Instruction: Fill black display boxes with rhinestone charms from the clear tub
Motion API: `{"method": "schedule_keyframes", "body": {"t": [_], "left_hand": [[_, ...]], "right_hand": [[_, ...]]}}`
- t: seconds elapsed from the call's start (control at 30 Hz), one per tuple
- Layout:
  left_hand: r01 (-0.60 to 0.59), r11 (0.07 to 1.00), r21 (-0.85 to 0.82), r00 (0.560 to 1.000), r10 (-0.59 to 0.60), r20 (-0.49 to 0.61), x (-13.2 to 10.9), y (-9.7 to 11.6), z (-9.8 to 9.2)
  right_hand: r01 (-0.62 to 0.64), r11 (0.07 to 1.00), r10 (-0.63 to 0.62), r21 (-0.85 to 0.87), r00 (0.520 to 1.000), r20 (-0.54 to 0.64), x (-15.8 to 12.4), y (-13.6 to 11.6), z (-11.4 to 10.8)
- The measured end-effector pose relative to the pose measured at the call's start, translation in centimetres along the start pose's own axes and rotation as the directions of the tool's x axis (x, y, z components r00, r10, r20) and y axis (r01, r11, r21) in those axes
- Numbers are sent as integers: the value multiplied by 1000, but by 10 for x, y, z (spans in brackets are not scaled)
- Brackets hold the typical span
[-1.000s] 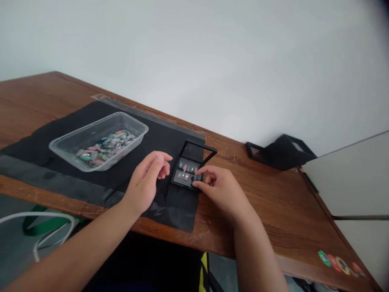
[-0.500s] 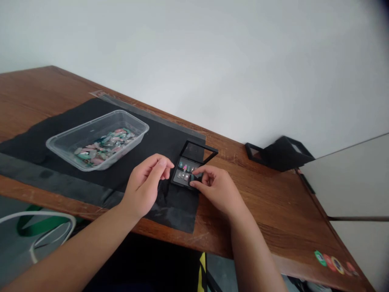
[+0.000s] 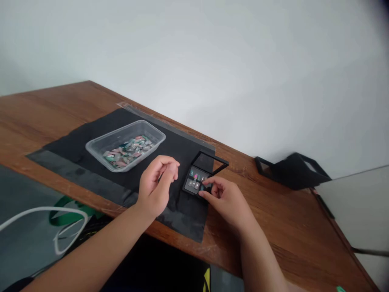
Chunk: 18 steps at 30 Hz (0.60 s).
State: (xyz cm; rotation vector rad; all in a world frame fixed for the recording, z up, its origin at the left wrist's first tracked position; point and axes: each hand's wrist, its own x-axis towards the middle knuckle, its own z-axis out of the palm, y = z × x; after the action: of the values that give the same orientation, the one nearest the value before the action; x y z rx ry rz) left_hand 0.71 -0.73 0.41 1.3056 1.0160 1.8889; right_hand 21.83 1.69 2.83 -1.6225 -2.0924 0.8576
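Note:
A small black display case stands with its framed lid raised. Inside, small decorated nail-like pieces lie in two rows, some bright pink or teal, others pale. My right hand reaches over the right end of the case, thumb and index finger pinched around a small dark piece that the fingers partly cover. Left of the case, my left hand hovers above the black mat with its fingers curled and the thumb pressed to them; whatever they may hold is hidden.
A clear plastic tub holds many pink, green and whitish pieces on the mat. Black open boxes stand against the wall at the back right of the wooden table. A white cable hangs below the front edge.
The view has shifted, so the table's contents appear farther right and lower. My right hand stays pinched at the case; my left hand stays curled beside it.

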Motion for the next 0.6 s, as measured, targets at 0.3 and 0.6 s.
{"method": "schedule_keyframes", "body": {"t": [0.3, 0.6], "left_hand": [[-128, 899, 419, 985, 68, 156, 54, 66, -45], [63, 66, 996, 803, -596, -12, 107, 51, -97]], "right_hand": [[88, 996, -85, 27, 992, -92, -2, 1, -5], [106, 994, -99, 30, 979, -176, -5, -5, -5]]}}
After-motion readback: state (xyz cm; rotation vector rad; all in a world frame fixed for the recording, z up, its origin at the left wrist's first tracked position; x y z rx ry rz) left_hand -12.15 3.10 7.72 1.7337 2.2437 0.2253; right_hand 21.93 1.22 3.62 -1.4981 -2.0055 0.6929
